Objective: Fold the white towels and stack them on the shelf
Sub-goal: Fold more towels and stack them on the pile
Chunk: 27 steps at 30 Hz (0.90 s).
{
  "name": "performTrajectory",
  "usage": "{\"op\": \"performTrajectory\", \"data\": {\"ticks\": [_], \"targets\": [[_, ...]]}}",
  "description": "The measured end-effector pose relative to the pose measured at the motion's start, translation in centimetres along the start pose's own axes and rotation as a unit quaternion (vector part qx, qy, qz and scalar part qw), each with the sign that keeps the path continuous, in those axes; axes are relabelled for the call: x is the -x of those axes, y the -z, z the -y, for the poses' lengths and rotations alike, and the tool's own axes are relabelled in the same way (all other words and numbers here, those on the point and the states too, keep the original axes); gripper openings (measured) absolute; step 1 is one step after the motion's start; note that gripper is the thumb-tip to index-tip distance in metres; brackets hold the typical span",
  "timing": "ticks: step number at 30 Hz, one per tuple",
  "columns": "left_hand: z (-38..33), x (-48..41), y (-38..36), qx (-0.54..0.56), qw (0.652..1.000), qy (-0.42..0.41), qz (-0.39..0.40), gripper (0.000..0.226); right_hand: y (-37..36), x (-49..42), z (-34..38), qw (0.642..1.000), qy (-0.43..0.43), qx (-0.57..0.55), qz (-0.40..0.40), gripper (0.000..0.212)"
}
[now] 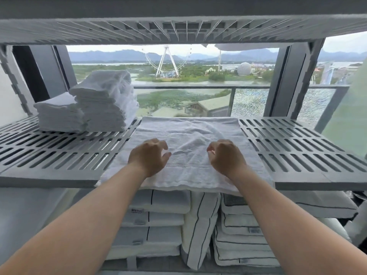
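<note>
Forearms (83, 213) stretched in from 6 o'clock; left hand (149, 155) loosely curled above towel (188, 132), gripping nothing; right hand (226, 155) curled too, cannot tell whether pinching cloth. Spread flat on shelf (288, 139), near hem overhanging at 6 o'clock; folded stacks (103, 102) at 10 o'clock. Likely light, soft, limp: best pinched at near corners, 5 and 7 o'clock.

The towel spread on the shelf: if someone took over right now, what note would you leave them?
Left hand: fingers loosely curled over the spread towel, holding nothing.
Right hand: curled on it; grip unclear.
Done: two stacks of folded towels at the left rear of the shelf.
To do: fold this towel, add it to a stack.
</note>
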<state>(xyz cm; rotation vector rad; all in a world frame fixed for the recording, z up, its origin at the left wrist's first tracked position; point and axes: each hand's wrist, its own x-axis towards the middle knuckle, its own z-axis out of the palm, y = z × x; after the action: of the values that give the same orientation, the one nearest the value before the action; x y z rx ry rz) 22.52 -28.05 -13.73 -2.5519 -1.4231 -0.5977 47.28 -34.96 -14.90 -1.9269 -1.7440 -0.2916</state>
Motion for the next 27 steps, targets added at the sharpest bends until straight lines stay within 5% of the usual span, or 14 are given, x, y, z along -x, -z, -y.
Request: {"op": "performTrajectory", "data": {"ticks": [5, 9, 15, 17, 22, 27], "targets": [[1.5, -3.6, -2.5, 0.023, 0.993, 0.063, 0.096, 0.043, -2.6, -5.4, -2.4, 0.995, -0.046, -0.018, 0.085, 0.037], [2.4, -7.7, -3.7, -0.093, 0.995, 0.037, -0.026, 0.039, -3.8, -9.7, -5.0, 0.992, -0.109, -0.028, 0.058, 0.042], [3.0, -15.3, -6.2, -0.098, 0.993, 0.007, -0.068, 0.040, -5.4, -15.2, -8.0, 0.990, -0.122, 0.014, 0.073, 0.037], [2.5, -17.9, -7.7, -0.051, 0.998, -0.017, -0.035, 0.039, -6.5, -16.3, -8.7, 0.990, -0.095, -0.004, 0.108, 0.043], [4.0, -21.6, -11.4, 0.033, 0.980, -0.045, 0.192, 0.061, -8.3, -17.5, -11.2, 0.969, -0.153, -0.073, 0.180, 0.044], [5.7, -22.5, -12.7, 0.021, 0.970, -0.051, 0.235, 0.077, -7.6, -19.7, -12.7, 0.948, -0.225, -0.033, 0.221, 0.053]]}}
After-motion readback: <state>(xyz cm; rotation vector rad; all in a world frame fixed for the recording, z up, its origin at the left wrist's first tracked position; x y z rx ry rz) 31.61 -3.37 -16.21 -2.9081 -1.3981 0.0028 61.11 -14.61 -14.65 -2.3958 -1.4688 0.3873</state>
